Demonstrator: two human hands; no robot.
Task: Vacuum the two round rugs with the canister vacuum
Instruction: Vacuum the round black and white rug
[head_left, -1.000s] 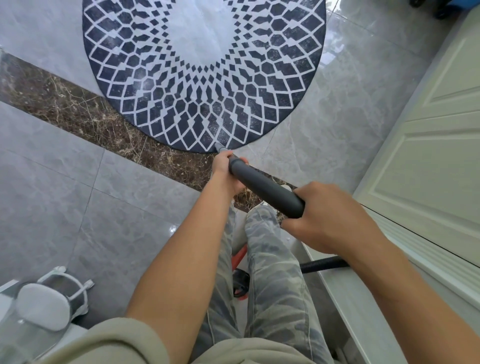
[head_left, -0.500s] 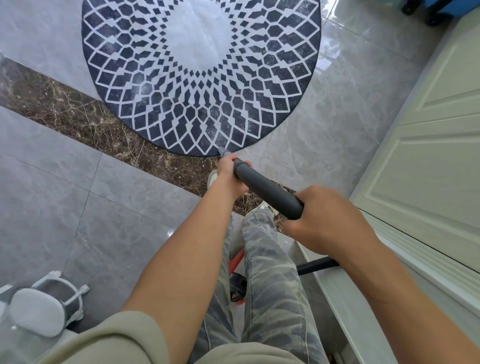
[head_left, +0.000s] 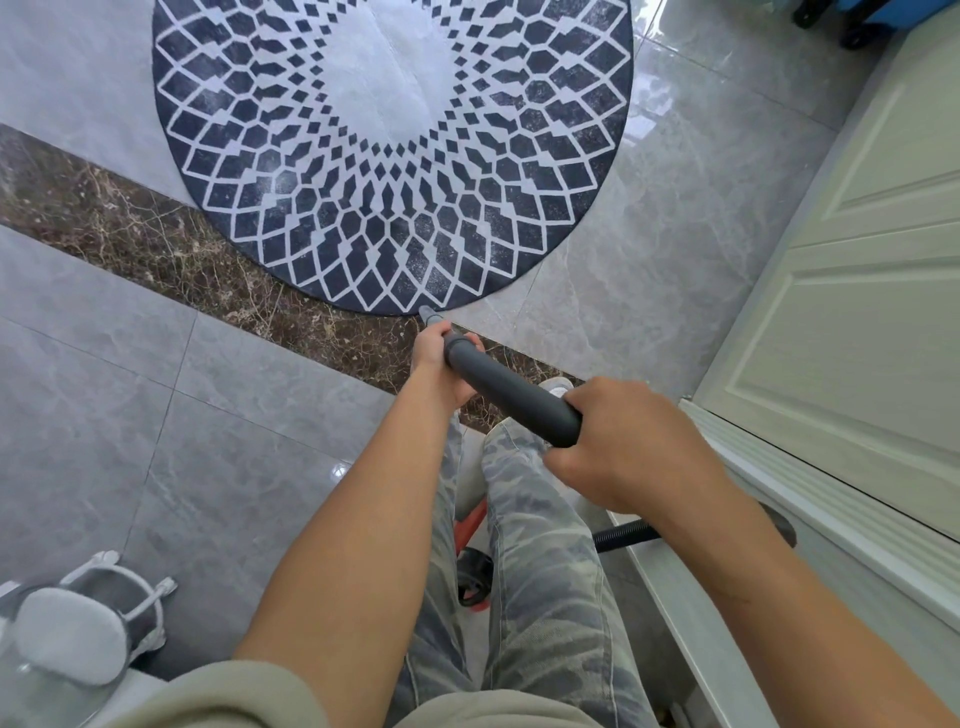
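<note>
A round navy rug (head_left: 395, 156) with a white diamond pattern and pale centre lies on the tiled floor ahead. Both hands hold the dark grey vacuum wand (head_left: 511, 392), which slants toward the rug. My left hand (head_left: 439, 361) grips its front end, where a small grey tip (head_left: 428, 314) reaches the rug's near edge. My right hand (head_left: 631, 447) grips the wand's rear end. The black ribbed hose (head_left: 623, 535) runs off below my right forearm. An orange-and-black piece of the canister (head_left: 472, 566) shows between my legs. Only one rug is in view.
A cream panelled door and its sill (head_left: 852, 338) close off the right side. A brown marble strip (head_left: 156, 244) crosses the grey tiles. A white and grey seat-like object (head_left: 78, 623) stands at the lower left. A blue wheeled object (head_left: 841, 21) sits at the top right.
The rug and floor have shifted slightly down in view, so more of the rug's near half shows. Both hands keep the same grip on the wand, whose tip stays at the rug's edge.
</note>
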